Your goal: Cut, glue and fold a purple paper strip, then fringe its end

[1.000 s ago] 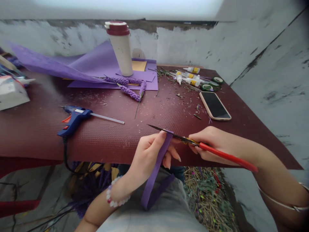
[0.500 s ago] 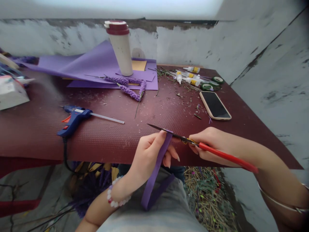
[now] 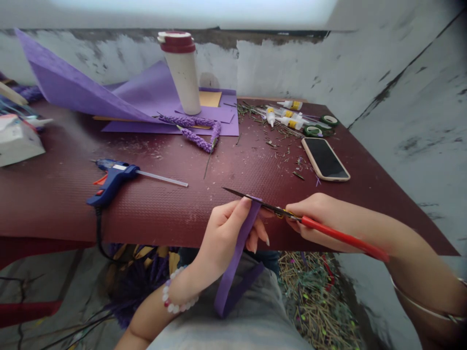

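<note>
My left hand (image 3: 228, 231) pinches the top end of a long purple strip (image 3: 233, 272) between thumb and fingers, just over the table's front edge. The strip hangs down and loops back near my lap. Scissors with red handles (image 3: 339, 236) are held in my right hand (image 3: 321, 218). Their dark blades lie across the strip's top end, beside my left thumb, with the tip pointing left. Part of the handles is hidden by my right fingers.
On the dark red table (image 3: 226, 170) are a blue glue gun (image 3: 115, 182), a lidded cup (image 3: 184, 78), purple sheets (image 3: 87, 92), purple flower stems (image 3: 199, 138), glue bottles (image 3: 288, 119), green tape rolls (image 3: 328, 120) and a phone (image 3: 326, 159). A white box (image 3: 18, 140) stands at the left.
A purple sheet at the back left has lifted, its left corner now curling up against the wall. My hands, the strip and the scissors have barely moved.
</note>
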### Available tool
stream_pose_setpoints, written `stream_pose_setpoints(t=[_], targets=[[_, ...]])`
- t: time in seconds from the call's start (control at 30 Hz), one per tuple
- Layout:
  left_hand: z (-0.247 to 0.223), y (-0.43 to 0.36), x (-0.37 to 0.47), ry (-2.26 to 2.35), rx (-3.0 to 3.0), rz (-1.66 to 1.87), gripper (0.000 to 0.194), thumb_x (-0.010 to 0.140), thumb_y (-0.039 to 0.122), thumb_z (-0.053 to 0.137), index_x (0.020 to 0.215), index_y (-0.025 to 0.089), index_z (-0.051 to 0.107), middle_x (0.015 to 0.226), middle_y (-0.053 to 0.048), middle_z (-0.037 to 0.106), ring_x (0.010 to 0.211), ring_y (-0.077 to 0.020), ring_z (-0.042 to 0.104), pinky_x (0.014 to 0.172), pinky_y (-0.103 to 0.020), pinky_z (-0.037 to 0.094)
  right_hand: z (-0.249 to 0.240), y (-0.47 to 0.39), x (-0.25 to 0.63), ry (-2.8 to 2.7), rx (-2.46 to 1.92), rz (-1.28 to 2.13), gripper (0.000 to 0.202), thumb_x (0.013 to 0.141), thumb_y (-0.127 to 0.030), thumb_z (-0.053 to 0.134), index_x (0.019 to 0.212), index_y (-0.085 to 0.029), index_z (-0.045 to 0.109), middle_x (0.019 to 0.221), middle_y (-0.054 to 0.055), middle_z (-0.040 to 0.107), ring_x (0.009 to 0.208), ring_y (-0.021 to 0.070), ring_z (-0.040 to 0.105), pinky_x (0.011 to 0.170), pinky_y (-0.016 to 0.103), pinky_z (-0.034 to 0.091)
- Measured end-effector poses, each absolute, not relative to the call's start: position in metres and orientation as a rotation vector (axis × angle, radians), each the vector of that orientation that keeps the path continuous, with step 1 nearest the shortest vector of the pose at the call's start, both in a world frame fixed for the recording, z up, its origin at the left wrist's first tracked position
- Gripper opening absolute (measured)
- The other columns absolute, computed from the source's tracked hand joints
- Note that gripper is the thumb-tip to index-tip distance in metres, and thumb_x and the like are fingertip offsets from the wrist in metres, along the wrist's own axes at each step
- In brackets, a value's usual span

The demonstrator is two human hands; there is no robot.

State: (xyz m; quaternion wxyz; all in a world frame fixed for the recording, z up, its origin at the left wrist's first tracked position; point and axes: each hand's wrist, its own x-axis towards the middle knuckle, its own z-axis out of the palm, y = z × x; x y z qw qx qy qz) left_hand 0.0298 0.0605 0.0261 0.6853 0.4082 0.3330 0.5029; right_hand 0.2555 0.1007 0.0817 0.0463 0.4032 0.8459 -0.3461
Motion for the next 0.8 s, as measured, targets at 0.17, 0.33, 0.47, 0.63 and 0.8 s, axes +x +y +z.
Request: stream_pose_setpoints(t=[0.17,0.33,0.47,0.63,0.8], targets=[[0.027,0.06,0.03,0.778,0.927,1.123,0.049,0.094,0.059,0.064,0.077,0.013,0.07,0.057,-0.005,0.069,0.038,-0.0094,0.051,0.038,-0.02,0.039,0.082,0.1,0.256,2.567,1.251,-1.087,0.015,0.085,-0.019,0.051,0.072,-0.022,0.045,0.063,-0.005,0.051,0.055,0.0118,0.041,0.051,0.025,0.033],[0.028,0.059,0.029,0.775,0.956,1.112,0.051,0.095,0.061,0.062,0.081,0.012,0.072,0.057,-0.005,0.069,0.038,-0.0094,0.051,0.037,-0.02,0.038,0.087,0.099,0.254,2.565,1.261,-1.182,0.018,0.088,-0.024,0.056,0.072,-0.022,0.049,0.063,-0.005,0.049,0.056,0.0119,0.039,0.052,0.026,0.032],[0.03,0.061,0.027,0.777,0.988,1.119,0.049,0.097,0.058,0.061,0.082,0.013,0.071,0.055,-0.002,0.066,0.039,-0.0082,0.049,0.038,-0.019,0.037,0.094,0.099,0.254,2.58,1.268,-1.309,0.039,0.082,-0.056,0.073,0.084,-0.019,0.06,0.072,-0.001,0.057,0.062,0.015,0.047,0.053,0.026,0.035],[0.028,0.064,0.026,0.753,0.991,1.136,0.044,0.098,0.056,0.062,0.087,0.014,0.071,0.056,0.001,0.063,0.04,-0.0068,0.047,0.039,-0.018,0.035,0.092,0.102,0.263,2.534,1.385,-1.229,0.068,0.069,-0.078,0.076,0.103,-0.02,0.064,0.09,0.004,0.067,0.073,0.0227,0.058,0.061,0.029,0.044],[0.024,0.066,0.025,0.771,0.968,1.184,0.043,0.099,0.055,0.06,0.088,0.015,0.069,0.056,0.004,0.055,0.041,-0.0062,0.045,0.041,-0.019,0.034,0.086,0.104,0.276,2.642,1.395,-1.228,0.075,0.071,-0.086,0.068,0.106,-0.02,0.063,0.091,0.006,0.066,0.079,0.0255,0.058,0.068,0.033,0.046]])
